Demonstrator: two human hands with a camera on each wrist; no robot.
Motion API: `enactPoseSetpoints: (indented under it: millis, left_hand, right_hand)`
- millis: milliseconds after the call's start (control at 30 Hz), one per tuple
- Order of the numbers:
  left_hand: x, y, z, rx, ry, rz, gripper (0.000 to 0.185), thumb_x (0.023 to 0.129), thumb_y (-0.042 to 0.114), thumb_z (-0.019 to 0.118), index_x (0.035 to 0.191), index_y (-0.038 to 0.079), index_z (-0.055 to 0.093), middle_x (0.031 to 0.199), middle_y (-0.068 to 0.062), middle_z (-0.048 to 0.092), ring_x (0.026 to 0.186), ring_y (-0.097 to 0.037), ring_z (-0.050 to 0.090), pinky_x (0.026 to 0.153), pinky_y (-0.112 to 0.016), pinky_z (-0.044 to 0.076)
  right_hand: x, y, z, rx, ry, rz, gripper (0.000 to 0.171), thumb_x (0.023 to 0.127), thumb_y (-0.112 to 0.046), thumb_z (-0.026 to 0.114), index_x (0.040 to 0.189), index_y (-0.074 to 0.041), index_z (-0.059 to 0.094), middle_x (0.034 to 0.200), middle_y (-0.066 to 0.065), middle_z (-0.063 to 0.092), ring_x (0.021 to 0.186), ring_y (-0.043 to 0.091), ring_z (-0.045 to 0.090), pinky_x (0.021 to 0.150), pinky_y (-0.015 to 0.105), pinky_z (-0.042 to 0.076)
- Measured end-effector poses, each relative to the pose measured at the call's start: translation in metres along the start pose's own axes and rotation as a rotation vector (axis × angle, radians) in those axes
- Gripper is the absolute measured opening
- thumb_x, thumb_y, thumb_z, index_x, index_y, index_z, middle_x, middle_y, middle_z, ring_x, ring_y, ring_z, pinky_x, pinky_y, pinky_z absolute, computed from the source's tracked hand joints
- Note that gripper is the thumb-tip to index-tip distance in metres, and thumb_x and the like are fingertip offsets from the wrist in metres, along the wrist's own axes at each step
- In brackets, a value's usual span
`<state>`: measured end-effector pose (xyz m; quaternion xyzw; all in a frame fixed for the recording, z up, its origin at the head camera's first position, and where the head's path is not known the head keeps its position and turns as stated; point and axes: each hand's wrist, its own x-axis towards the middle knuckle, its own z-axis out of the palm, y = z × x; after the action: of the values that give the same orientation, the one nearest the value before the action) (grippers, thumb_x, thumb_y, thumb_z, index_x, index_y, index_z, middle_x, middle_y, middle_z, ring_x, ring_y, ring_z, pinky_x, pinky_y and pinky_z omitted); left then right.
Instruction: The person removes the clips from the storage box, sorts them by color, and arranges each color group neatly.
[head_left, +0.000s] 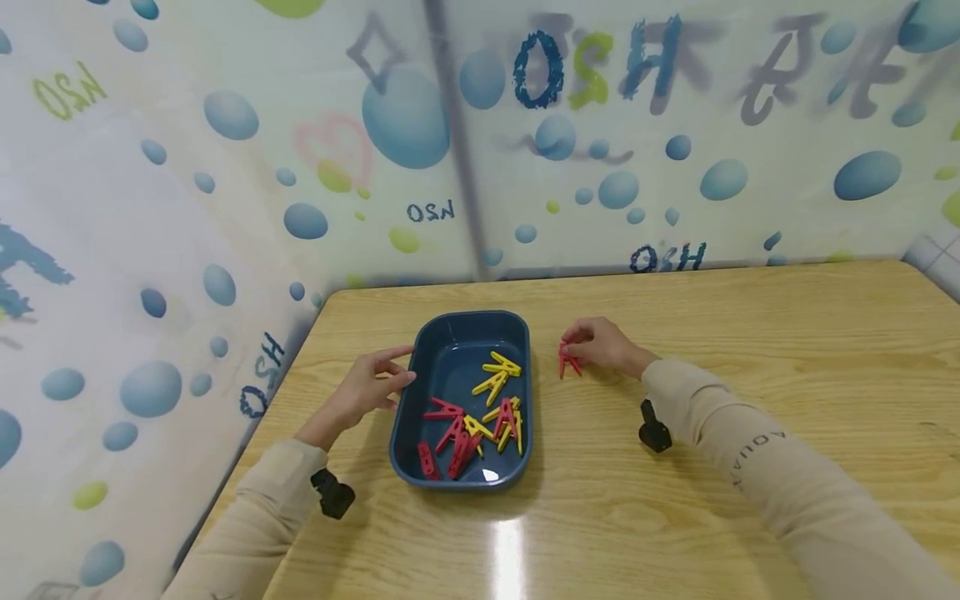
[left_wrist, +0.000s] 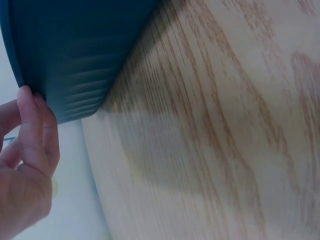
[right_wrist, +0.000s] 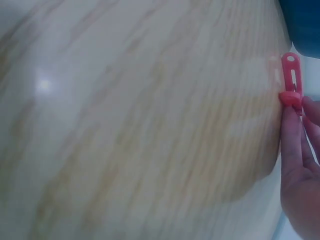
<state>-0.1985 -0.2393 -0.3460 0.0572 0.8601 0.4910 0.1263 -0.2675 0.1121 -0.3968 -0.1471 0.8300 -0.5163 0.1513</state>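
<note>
Small red plastic clothespin [head_left: 567, 360] sits pinched on the wood table, just right of the blue tub [head_left: 431, 335].

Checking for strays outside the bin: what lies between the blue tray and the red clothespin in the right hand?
Only bare wooden table lies between the blue tray and the red clothespin that the right hand pinches, as the head view shows.

A light wooden table [head_left: 750, 333] with visible grain fills the lower part of the head view, its near surface carrying a bright streak of reflected overhead light. Behind it and to the left hangs a pale plastic curtain [head_left: 225, 208] printed with blue and green bubbles, a pink heart outline and mirrored "H2O" lettering. A grey vertical pole [head_left: 453, 142] shows blurred through the sheet. At the far right edge a small patch of white tiled wall [head_left: 937, 258] appears.
</note>
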Motion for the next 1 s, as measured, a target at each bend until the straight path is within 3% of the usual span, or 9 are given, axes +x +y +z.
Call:
enactPoseSetpoints:
  millis: [700, 1000]
  left_hand:
    - [0.000, 0.000, 0.001, -0.009, 0.006, -0.011, 0.049, 0.088, 0.011, 0.055, 0.134, 0.005, 0.038, 0.092, -0.017, 0.055, 0.070, -0.016, 0.056, 0.053, -0.030, 0.051]
    - [0.000, -0.002, 0.001, -0.010, 0.013, -0.008, 0.049, 0.088, 0.011, 0.055, 0.134, 0.005, 0.038, 0.092, -0.017, 0.054, 0.070, -0.016, 0.057, 0.054, -0.031, 0.051]
  right_hand:
    - [-0.006, -0.002, -0.003, 0.055, 0.012, 0.017, 0.022, 0.087, -0.002, 0.053, 0.105, 0.011, 0.052, 0.095, 0.020, 0.056, 0.081, 0.022, 0.060, 0.071, 0.032, 0.050]
    - [-0.009, -0.025, -0.011, 0.012, -0.030, -0.073, 0.028, 0.088, -0.005, 0.053, 0.109, 0.013, 0.050, 0.096, 0.021, 0.056, 0.088, 0.034, 0.057, 0.074, 0.039, 0.049]
